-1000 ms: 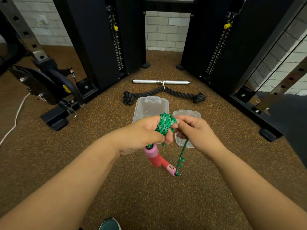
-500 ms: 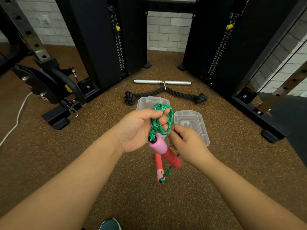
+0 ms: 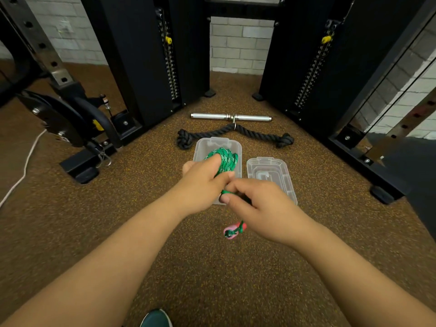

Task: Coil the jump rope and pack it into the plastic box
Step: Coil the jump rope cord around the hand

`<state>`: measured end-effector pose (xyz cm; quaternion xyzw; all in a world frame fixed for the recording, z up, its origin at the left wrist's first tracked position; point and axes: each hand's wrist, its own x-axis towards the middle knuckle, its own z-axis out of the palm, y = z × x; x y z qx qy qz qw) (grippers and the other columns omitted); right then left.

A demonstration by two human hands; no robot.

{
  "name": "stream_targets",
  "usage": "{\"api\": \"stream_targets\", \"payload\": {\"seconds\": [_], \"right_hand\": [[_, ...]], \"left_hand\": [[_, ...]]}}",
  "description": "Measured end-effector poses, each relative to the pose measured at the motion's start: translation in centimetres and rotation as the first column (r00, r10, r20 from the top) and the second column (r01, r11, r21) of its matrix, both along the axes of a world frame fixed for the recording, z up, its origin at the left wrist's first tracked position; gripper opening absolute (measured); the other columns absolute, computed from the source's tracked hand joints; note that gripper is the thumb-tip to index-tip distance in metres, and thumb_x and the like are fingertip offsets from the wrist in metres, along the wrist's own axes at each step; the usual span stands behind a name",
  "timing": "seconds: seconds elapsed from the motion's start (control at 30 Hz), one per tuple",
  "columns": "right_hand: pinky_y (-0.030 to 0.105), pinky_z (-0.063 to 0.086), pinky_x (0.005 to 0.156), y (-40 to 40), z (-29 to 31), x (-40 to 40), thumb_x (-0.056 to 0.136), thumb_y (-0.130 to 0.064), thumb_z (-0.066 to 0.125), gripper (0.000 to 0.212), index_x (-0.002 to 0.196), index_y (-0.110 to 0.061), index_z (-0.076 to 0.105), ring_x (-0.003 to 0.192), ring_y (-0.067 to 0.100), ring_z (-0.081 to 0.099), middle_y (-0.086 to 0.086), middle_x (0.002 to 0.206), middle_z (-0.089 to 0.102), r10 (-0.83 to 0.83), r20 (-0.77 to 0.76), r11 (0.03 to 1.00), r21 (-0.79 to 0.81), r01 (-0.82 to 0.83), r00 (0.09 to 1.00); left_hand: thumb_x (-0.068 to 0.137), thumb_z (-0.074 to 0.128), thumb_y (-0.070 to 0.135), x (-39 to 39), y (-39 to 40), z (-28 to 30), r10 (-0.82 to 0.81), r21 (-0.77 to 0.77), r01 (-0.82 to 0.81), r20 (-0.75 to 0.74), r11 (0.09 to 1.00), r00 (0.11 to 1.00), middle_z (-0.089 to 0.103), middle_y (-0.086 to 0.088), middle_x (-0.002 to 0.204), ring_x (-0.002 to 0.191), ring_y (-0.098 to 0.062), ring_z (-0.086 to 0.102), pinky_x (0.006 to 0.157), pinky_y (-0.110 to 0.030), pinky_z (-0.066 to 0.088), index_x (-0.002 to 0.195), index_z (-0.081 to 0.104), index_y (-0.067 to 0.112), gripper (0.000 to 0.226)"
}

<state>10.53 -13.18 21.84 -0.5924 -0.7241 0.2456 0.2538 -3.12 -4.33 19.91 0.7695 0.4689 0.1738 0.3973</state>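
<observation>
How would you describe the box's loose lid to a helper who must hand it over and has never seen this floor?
Look at the speckled brown floor between the two black weight-stack towers, nearer than the black rope attachment. Two clear plastic pieces lie side by side there. The lid is the right one: shallow, with stepped ridges and nothing in it, whereas the box beside it is deeper.

Plastic, braid and steel on a rubbery floor

The plastic box [image 3: 236, 143] and its lid [image 3: 271, 172] are clear, smooth plastic; the jump rope [image 3: 226, 159] is woven green cord; the far bar [image 3: 231, 118] is shiny metal; the floor [image 3: 141, 197] is rough, speckled and matt.
</observation>
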Motion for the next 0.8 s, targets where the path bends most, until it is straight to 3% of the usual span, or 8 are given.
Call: {"api": "stream_targets", "payload": {"seconds": [0.1,0.23,0.37,0.47,0.57,0.7,0.73,0.8], "right_hand": [[0.04,0.051,0.063,0.1,0.9,1.1,0.092,-0.032,0.054,0.016,0.086,-0.021,0.065,0.063,0.013,0.053,-0.001,0.07,0.059,-0.121,-0.244,0.99,-0.106,0.098,0.962],[0.049,0.052,0.072,0.7,0.6,2.9,0.091,-0.026,0.057,0.012,0.084,-0.023,0.066,0.067,0.018,0.054,0.001,0.071,0.058,-0.229,-0.38,0.972,-0.136,0.191,0.896],[0.034,0.045,0.063,1.2,-0.4,3.4,0.087,-0.024,0.064,0.006,0.082,-0.02,0.065,0.063,0.01,0.049,-0.003,0.068,0.055,-0.261,-0.44,0.965,-0.098,0.243,0.859],[0.034,0.042,0.063,1.6,-1.0,3.4,0.087,-0.023,0.063,0.006,0.087,-0.017,0.064,0.067,0.018,0.047,0.009,0.075,0.054,-0.31,-0.559,0.949,-0.128,0.289,0.769],[0.029,0.047,0.066,1.6,-1.8,3.1,0.092,-0.041,0.048,0.028,0.106,-0.023,0.065,0.071,0.016,0.052,0.014,0.087,0.062,-0.269,-0.586,0.96,-0.227,0.164,0.765],[0.036,0.043,0.071,1.5,-2.7,2.8,0.073,-0.084,0.032,0.08,0.101,-0.017,0.066,0.071,0.022,0.05,0.032,0.094,0.059,-0.22,-0.626,0.934,-0.357,-0.024,0.748],[0.033,0.043,0.069,1.6,-2.8,2.9,0.073,-0.084,0.035,0.081,0.101,-0.014,0.067,0.071,0.024,0.048,0.031,0.091,0.059,-0.206,-0.647,0.931,-0.361,-0.057,0.734],[0.025,0.045,0.064,1.7,-2.5,3.3,0.08,-0.065,0.052,0.054,0.1,-0.018,0.069,0.076,0.027,0.048,0.017,0.089,0.065,-0.158,-0.677,0.936,-0.336,-0.11,0.719]], "left_hand": [[0.094,0.041,0.049,-0.5,0.0,0.6,-0.035,-0.136,0.046,0.083,0.99,0.996,0.056,-0.006,0.09,0.095,-0.025,0.052,0.072,-0.038,0.046,0.086,0.055,0.015,0.037],[0.086,0.042,0.058,-0.7,-0.3,2.0,-0.163,-0.284,0.206,0.168,0.937,0.972,0.067,0.008,0.079,0.079,-0.018,0.059,0.088,-0.046,0.046,0.088,0.063,0.022,0.042],[0.087,0.059,0.04,-0.4,-0.7,2.3,-0.297,-0.356,0.331,0.148,0.874,0.943,0.06,0.007,0.067,0.064,-0.008,0.055,0.075,-0.035,0.045,0.088,0.061,0.016,0.025],[0.091,0.058,0.03,-0.2,-0.8,2.3,-0.252,-0.41,0.365,0.303,0.836,0.919,0.054,0.007,0.06,0.061,-0.008,0.052,0.074,-0.029,0.045,0.083,0.057,0.015,0.017],[0.091,0.056,0.021,-0.1,-0.8,2.5,-0.054,-0.542,0.396,0.539,0.741,0.841,0.051,0.003,0.057,0.059,-0.011,0.05,0.068,-0.025,0.045,0.082,0.061,0.016,0.012],[0.084,0.057,0.019,-0.2,-0.7,2.4,0.037,-0.616,0.469,0.629,0.633,0.777,0.052,0.001,0.057,0.061,-0.013,0.053,0.061,-0.022,0.049,0.074,0.06,0.014,0.012],[0.083,0.059,0.016,-0.3,-0.6,2.3,0.047,-0.625,0.473,0.632,0.62,0.774,0.052,0.001,0.058,0.062,-0.013,0.053,0.062,-0.021,0.049,0.073,0.061,0.014,0.01],[0.08,0.062,0.011,-0.4,-0.3,2.3,0.063,-0.643,0.473,0.629,0.603,0.775,0.053,0.001,0.059,0.062,-0.012,0.053,0.065,-0.021,0.049,0.081,0.061,0.011,0.002]]}}
